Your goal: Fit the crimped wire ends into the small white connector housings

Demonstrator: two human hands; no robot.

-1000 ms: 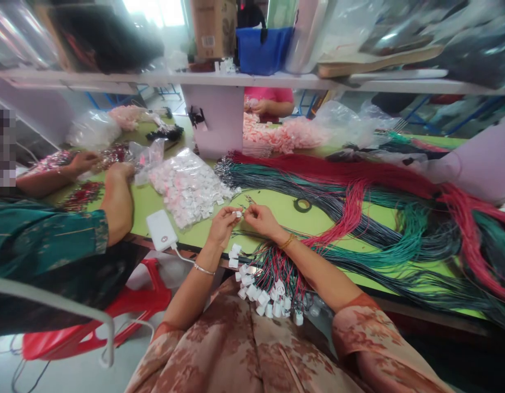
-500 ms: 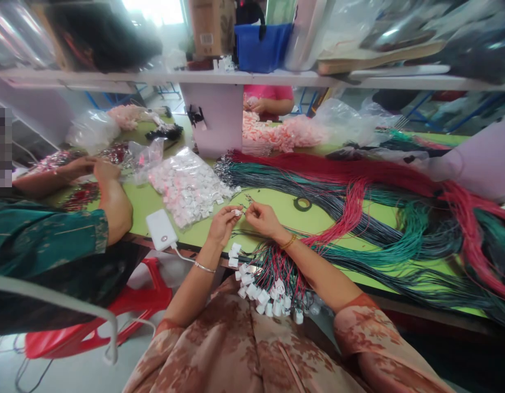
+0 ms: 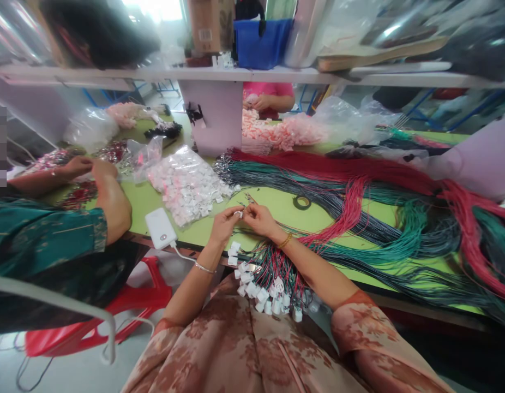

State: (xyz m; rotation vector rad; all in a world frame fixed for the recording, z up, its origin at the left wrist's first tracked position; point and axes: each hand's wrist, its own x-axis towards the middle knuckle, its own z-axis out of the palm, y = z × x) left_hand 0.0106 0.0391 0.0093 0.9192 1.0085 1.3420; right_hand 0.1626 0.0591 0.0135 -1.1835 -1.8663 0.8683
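My left hand (image 3: pixel 223 225) is closed in a pinch on a small white connector housing (image 3: pixel 238 214). Right beside it, my right hand (image 3: pixel 258 219) has its thumb and fingertips pressed together against the housing; a thin wire seems to be between them, but the fingers mostly hide it. Below both hands, finished-looking wires with white connectors (image 3: pixel 263 295) hang in a bunch over the table edge. Loose wire ends with metal tips (image 3: pixel 248 199) lie just beyond my fingertips. A clear bag of white connector housings (image 3: pixel 186 185) rests to the left.
Long bundles of red wires (image 3: pixel 318 164), dark wires (image 3: pixel 326 199) and green wires (image 3: pixel 412 234) stretch over the right side. A tape roll (image 3: pixel 302 202) and a white power bank (image 3: pixel 160 229) with a cable lie nearby. A co-worker's arm (image 3: pixel 111 202) is at left; a shelf (image 3: pixel 154 76) crosses above.
My right hand has moved slightly left, closing the small gap to the connector housing in my left hand. The co-worker's hands at left have shifted slightly.
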